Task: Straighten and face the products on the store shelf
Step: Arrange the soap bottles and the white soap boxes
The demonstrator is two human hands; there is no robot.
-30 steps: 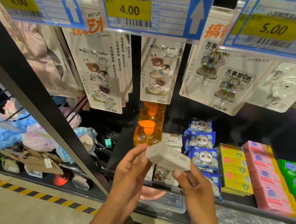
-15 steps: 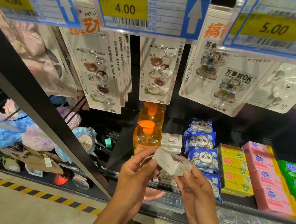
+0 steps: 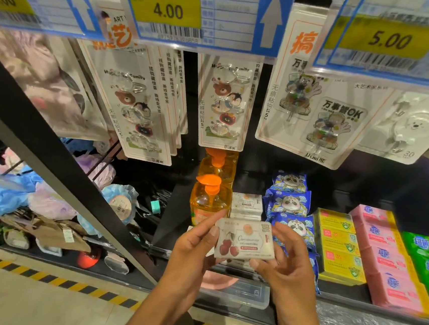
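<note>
- Left hand (image 3: 195,244): the left edge of the cherry-printed pack (image 3: 244,240) is pinched between thumb and fingertips.
- Right hand (image 3: 288,258): the right edge and lower corner are pinched likewise. The pack is thus held flat, printed face up toward the viewer, apparently so that its facing can be checked.
- Pack: held in the air just in front of the shelf (image 3: 342,292), not yet set down.
- White boxes (image 3: 246,204): a similar stack is seen behind, between the orange pump bottle (image 3: 209,201) and the panda packs (image 3: 289,203). This slot is judged to be the pack's place.
- Yellow boxes (image 3: 336,242) and pink boxes (image 3: 387,257): ranged in rows further right, labels outward.
- Hook cards (image 3: 225,103): hung above, beneath the price tags (image 3: 168,9).
</note>
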